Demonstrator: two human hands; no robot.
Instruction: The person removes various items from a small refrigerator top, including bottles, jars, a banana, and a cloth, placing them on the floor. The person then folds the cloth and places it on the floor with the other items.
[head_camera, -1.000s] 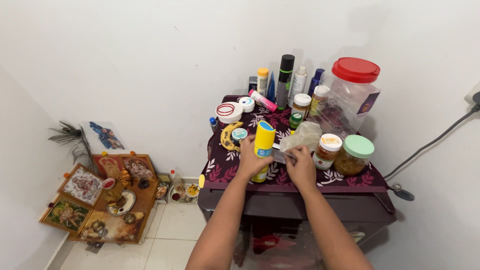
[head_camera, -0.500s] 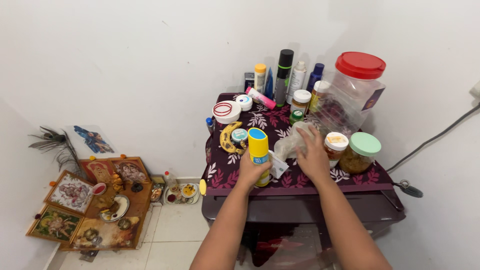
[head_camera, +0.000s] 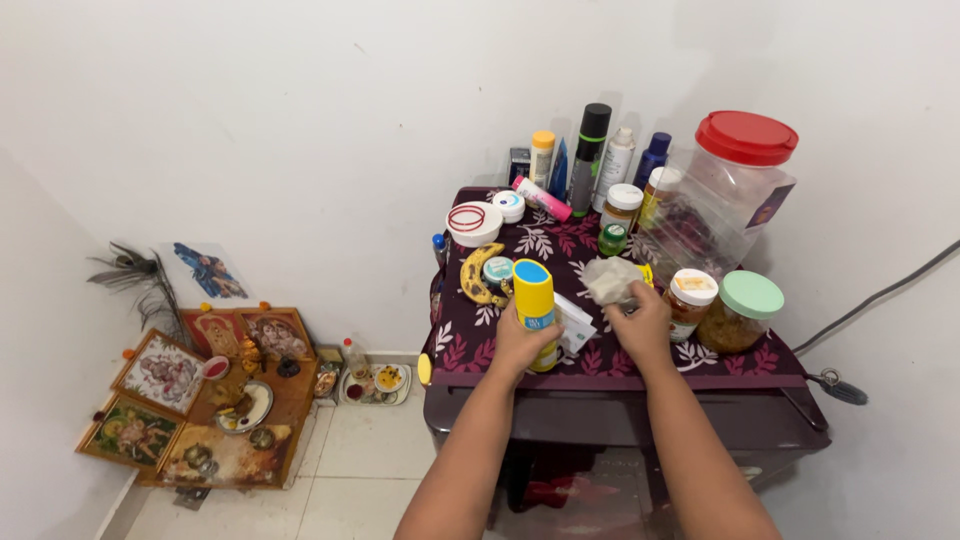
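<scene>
My left hand (head_camera: 524, 345) grips a tall yellow bottle with a blue top (head_camera: 535, 305), held upright near the front of a maroon cloth with a leaf pattern (head_camera: 470, 345). My right hand (head_camera: 645, 325) is closed on a crumpled clear plastic bag (head_camera: 610, 278), bunched above the fingers. A small white packet (head_camera: 577, 325) lies flat between the two hands.
Two jars, one with a white lid (head_camera: 690, 303) and one with a green lid (head_camera: 742, 310), stand right of my right hand. A big red-lidded container (head_camera: 733, 195), several bottles (head_camera: 592, 160) and small tubs crowd the back. Framed pictures (head_camera: 165, 375) sit on the floor at left.
My right hand went from the packet to the plastic bag and closed on it, bunching it up. The yellow bottle stayed in my left hand and came upright.
</scene>
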